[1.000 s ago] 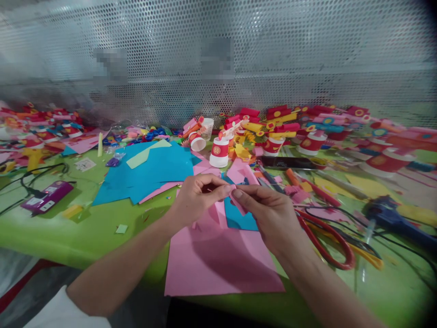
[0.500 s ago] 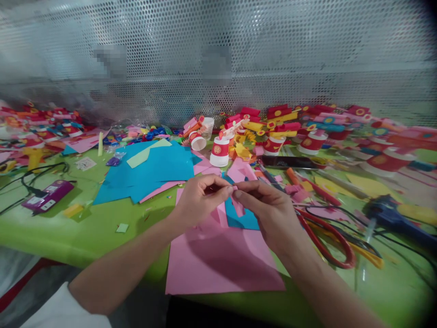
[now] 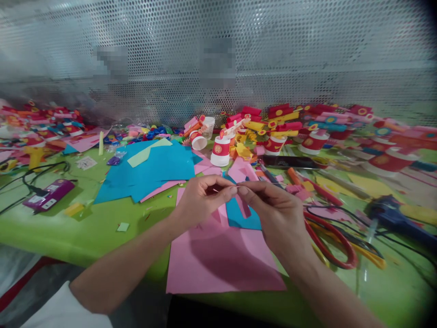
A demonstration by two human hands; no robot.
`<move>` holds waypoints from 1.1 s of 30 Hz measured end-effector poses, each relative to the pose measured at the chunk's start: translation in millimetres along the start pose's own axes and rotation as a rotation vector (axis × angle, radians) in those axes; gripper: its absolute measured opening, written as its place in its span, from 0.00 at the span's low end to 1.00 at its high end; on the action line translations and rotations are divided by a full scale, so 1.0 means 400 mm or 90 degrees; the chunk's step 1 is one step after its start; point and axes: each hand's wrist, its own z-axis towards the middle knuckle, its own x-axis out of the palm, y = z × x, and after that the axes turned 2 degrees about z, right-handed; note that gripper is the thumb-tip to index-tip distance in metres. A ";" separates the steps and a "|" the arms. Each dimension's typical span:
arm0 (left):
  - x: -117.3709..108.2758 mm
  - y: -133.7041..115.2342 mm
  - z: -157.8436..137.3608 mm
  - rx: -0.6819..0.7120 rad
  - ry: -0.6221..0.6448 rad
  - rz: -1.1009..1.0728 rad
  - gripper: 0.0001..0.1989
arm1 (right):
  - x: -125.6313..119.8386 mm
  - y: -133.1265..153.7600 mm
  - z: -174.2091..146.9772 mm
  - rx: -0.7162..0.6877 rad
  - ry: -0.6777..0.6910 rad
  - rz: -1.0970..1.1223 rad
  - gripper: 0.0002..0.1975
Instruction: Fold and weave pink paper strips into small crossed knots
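Note:
A narrow pink paper strip (image 3: pixel 245 207) hangs down from between my fingertips. My left hand (image 3: pixel 205 197) pinches its upper end with thumb and forefinger, and my right hand (image 3: pixel 273 209) is closed on it from the other side, the fingertips of both hands meeting. Just how the strip's top end is folded or curled lies hidden behind the fingers. Under the hands lies a large pink sheet (image 3: pixel 221 269) at the table's front edge, with a blue paper piece (image 3: pixel 241 219) partly over its far end.
Scissors with red handles (image 3: pixel 350 255) and a blue glue gun (image 3: pixel 385 209) lie to the right. Blue sheets (image 3: pixel 160 166) and a purple power box (image 3: pixel 51 195) are on the left. Decorated paper cups (image 3: pixel 221 151) line the back before a perforated metal panel (image 3: pixel 164 59).
More of the pink strip now shows below my right thumb, and it hangs slightly farther right. My right hand has shifted a little to the right; both hands keep their pinch.

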 end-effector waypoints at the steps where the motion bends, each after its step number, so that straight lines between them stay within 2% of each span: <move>1: -0.001 -0.002 0.001 -0.026 0.002 -0.017 0.11 | 0.000 -0.003 0.002 0.006 -0.005 0.014 0.05; 4: -0.004 -0.008 0.004 -0.084 -0.002 -0.030 0.14 | -0.001 -0.011 0.008 0.017 -0.027 0.052 0.04; 8: -0.009 -0.011 0.007 -0.133 -0.006 -0.049 0.13 | -0.002 -0.015 0.013 0.027 -0.034 0.059 0.05; 14: -0.012 -0.016 0.006 -0.137 -0.026 -0.015 0.08 | -0.009 -0.021 0.016 0.024 0.043 0.002 0.09; 17: -0.012 -0.013 0.008 -0.134 -0.033 -0.014 0.09 | -0.010 -0.019 0.018 0.041 0.043 0.029 0.10; 19: -0.012 -0.006 0.011 -0.129 -0.042 -0.085 0.12 | -0.008 -0.016 0.022 0.074 0.016 0.095 0.10; 22: -0.007 0.007 0.017 -0.119 -0.075 -0.271 0.22 | -0.007 -0.012 0.033 0.170 -0.024 0.227 0.12; 25: 0.010 0.022 0.019 -0.097 -0.058 -0.348 0.21 | -0.006 -0.010 0.043 0.230 -0.044 0.304 0.13; 28: 0.039 0.040 0.014 -0.064 0.034 -0.270 0.16 | 0.000 -0.010 0.041 0.235 -0.050 0.321 0.14; 29: 0.047 0.047 0.012 -0.047 0.027 -0.244 0.14 | 0.003 -0.011 0.038 0.231 -0.048 0.319 0.14; 33: 0.061 0.063 0.009 -0.015 -0.092 -0.159 0.11 | 0.013 -0.017 0.025 0.213 -0.023 0.293 0.13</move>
